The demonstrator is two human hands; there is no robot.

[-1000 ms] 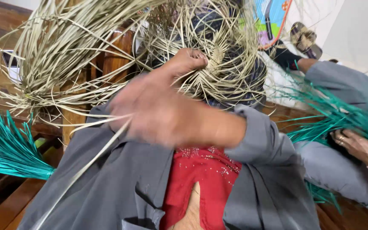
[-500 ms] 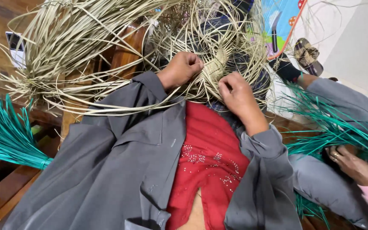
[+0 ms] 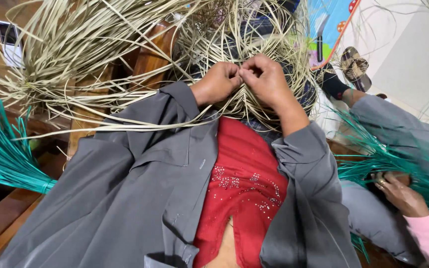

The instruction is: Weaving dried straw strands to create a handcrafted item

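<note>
- The pale straw weave (image 3: 254, 101) sits in the lap, right above the red top (image 3: 247, 183), with loose strands fanning out all around it.
- My left hand (image 3: 218, 82) and right hand (image 3: 266, 79) meet at the middle, touching, both pinched shut on the same thin straw strands (image 3: 125, 124).
- I'd say this bit is tightening a crossing, so I'd keep the pinch small and pull evenly, or the strand will kink.
- The loose straw bundle (image 3: 70, 54) on the left could snag, so keep the long ends off it.
- The teal straw bunch (image 3: 6, 159) lies well apart on the left.
- A co-worker's hand (image 3: 398, 193) on the right holds more teal straw (image 3: 398, 159), so I'd stay out of that side.
</note>
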